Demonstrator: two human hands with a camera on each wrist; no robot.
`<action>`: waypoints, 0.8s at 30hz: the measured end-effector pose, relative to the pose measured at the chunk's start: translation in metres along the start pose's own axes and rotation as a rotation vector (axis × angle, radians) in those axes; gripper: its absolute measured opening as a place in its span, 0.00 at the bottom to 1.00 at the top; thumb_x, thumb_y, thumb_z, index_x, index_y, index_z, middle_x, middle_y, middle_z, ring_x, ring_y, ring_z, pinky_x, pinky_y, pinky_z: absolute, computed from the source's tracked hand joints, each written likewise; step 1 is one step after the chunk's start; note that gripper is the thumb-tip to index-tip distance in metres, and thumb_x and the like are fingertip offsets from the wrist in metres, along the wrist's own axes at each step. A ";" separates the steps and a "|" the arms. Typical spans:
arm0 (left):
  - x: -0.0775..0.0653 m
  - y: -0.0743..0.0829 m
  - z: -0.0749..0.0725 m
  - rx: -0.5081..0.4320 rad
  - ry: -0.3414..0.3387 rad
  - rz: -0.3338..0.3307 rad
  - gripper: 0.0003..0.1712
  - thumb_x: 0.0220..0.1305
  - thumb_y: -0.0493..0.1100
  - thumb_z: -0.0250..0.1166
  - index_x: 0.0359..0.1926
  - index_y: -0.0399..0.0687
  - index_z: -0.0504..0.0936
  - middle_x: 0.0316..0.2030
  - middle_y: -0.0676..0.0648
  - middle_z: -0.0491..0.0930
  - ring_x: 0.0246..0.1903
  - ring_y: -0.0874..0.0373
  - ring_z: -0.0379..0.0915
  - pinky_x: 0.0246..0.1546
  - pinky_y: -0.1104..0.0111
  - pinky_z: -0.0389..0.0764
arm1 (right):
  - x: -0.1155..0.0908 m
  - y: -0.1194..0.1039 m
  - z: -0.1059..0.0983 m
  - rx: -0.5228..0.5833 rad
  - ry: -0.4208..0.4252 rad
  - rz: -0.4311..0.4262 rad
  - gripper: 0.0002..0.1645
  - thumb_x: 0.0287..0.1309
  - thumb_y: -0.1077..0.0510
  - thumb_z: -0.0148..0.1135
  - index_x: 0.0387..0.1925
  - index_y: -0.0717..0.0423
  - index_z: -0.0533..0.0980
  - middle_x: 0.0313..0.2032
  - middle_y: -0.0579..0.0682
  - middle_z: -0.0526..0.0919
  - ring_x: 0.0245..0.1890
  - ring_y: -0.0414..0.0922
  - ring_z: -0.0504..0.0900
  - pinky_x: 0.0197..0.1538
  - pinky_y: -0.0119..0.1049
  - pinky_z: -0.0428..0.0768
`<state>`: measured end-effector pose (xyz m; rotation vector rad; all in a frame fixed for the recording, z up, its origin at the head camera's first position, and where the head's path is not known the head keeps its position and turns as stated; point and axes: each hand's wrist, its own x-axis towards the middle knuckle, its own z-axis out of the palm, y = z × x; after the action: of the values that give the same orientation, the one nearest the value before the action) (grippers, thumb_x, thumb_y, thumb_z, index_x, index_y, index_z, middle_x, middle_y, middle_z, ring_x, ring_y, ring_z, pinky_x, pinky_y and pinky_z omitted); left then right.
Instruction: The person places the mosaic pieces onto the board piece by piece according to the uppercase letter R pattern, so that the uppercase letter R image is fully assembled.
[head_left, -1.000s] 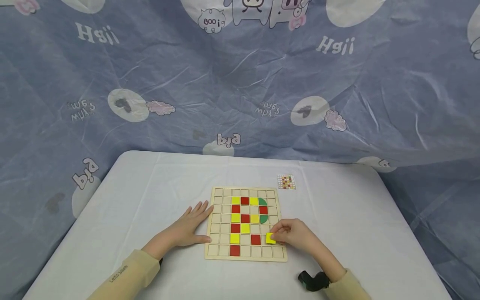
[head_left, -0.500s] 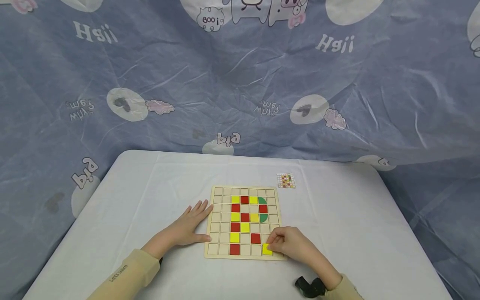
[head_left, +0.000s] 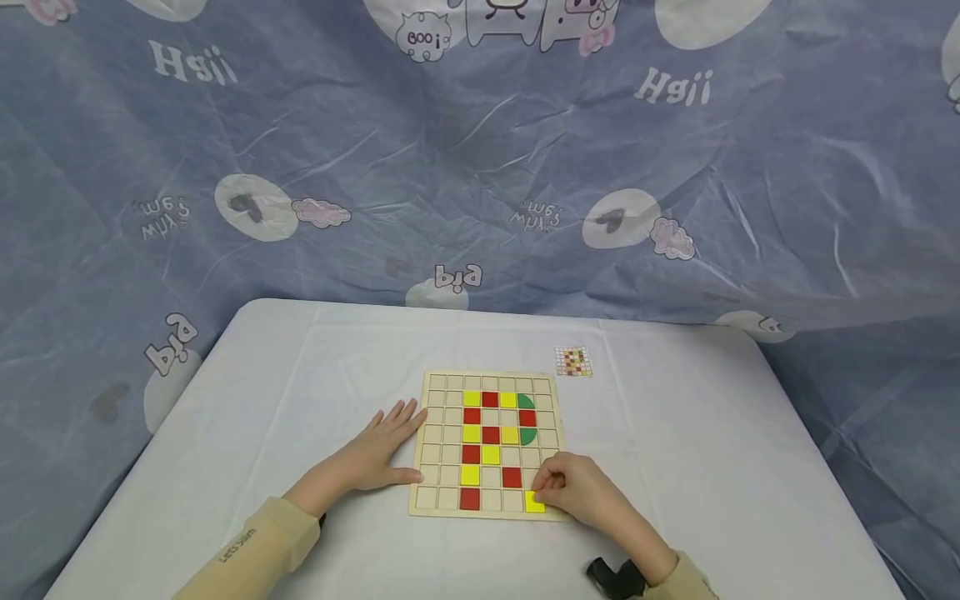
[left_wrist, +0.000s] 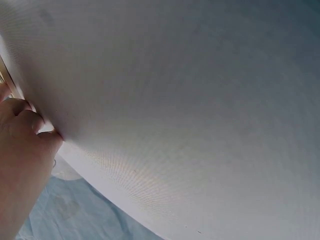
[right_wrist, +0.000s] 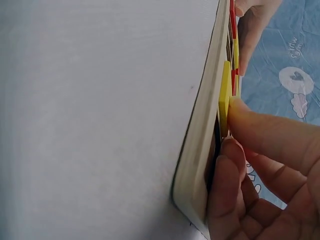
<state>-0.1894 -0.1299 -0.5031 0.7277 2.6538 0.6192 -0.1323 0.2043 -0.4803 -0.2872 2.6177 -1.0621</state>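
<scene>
A light wooden grid board (head_left: 435, 504) lies on the table, with red, yellow and green tiles in some of its squares. My right hand (head_left: 581, 487) is at the board's near right corner and holds a yellow square tile (head_left: 536, 502) over the bottom row. In the right wrist view the thumb (right_wrist: 260, 127) presses on that yellow tile (right_wrist: 225, 95), which sits slightly tilted above the grid, the other fingers curled beside it. My left hand (head_left: 375, 454) rests spread on the white cloth, thumb and fingertips at the board's left edge.
A small printed card (head_left: 573, 362) with a coloured grid pattern lies beyond the board's far right corner. The table has a white cloth (head_left: 712, 433). A blue patterned curtain (head_left: 465, 167) hangs behind it. A black device (head_left: 617, 579) is near the right wrist.
My right hand has moved toward the near edge, bringing the yellow tile from beside the red tile down to the bottom row. The left hand has stayed in place.
</scene>
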 end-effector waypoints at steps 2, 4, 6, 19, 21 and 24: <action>0.001 0.000 0.000 0.005 0.000 -0.001 0.58 0.56 0.66 0.68 0.78 0.48 0.51 0.78 0.40 0.45 0.78 0.41 0.37 0.75 0.43 0.43 | 0.000 -0.001 0.001 -0.003 0.004 0.005 0.08 0.51 0.64 0.73 0.25 0.50 0.81 0.23 0.43 0.74 0.24 0.38 0.71 0.26 0.26 0.70; 0.001 -0.001 0.000 0.009 0.000 -0.006 0.58 0.55 0.66 0.69 0.78 0.48 0.51 0.78 0.40 0.45 0.78 0.41 0.37 0.75 0.43 0.43 | 0.001 -0.001 0.001 0.002 0.004 0.006 0.08 0.51 0.64 0.73 0.25 0.50 0.81 0.23 0.43 0.74 0.24 0.38 0.71 0.26 0.26 0.70; 0.001 -0.001 0.000 0.009 -0.002 -0.010 0.58 0.55 0.66 0.69 0.78 0.48 0.51 0.78 0.40 0.45 0.78 0.41 0.37 0.75 0.43 0.43 | 0.001 0.000 0.000 0.005 0.002 0.006 0.07 0.52 0.62 0.73 0.26 0.50 0.81 0.22 0.43 0.74 0.24 0.38 0.72 0.26 0.26 0.70; 0.005 0.006 -0.008 -0.020 -0.017 -0.050 0.55 0.58 0.64 0.68 0.77 0.45 0.54 0.78 0.39 0.47 0.77 0.42 0.40 0.76 0.45 0.46 | 0.014 0.002 -0.031 0.080 0.094 0.113 0.03 0.57 0.58 0.69 0.33 0.52 0.82 0.24 0.45 0.78 0.26 0.41 0.74 0.29 0.27 0.72; 0.006 0.007 -0.012 -0.058 0.002 -0.063 0.53 0.59 0.63 0.67 0.76 0.44 0.55 0.77 0.39 0.46 0.77 0.43 0.41 0.76 0.46 0.47 | 0.018 0.003 -0.039 0.076 0.122 0.128 0.03 0.58 0.58 0.68 0.34 0.53 0.82 0.26 0.45 0.80 0.29 0.42 0.76 0.31 0.29 0.74; 0.007 0.006 -0.025 -0.100 0.039 -0.082 0.50 0.63 0.60 0.66 0.76 0.41 0.55 0.78 0.38 0.44 0.77 0.43 0.42 0.76 0.48 0.49 | 0.025 0.004 -0.056 0.036 0.175 0.121 0.05 0.60 0.58 0.67 0.38 0.53 0.83 0.31 0.46 0.84 0.34 0.44 0.80 0.36 0.33 0.77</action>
<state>-0.2031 -0.1293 -0.4802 0.5810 2.6510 0.7446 -0.1754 0.2358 -0.4495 -0.0278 2.7249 -1.1375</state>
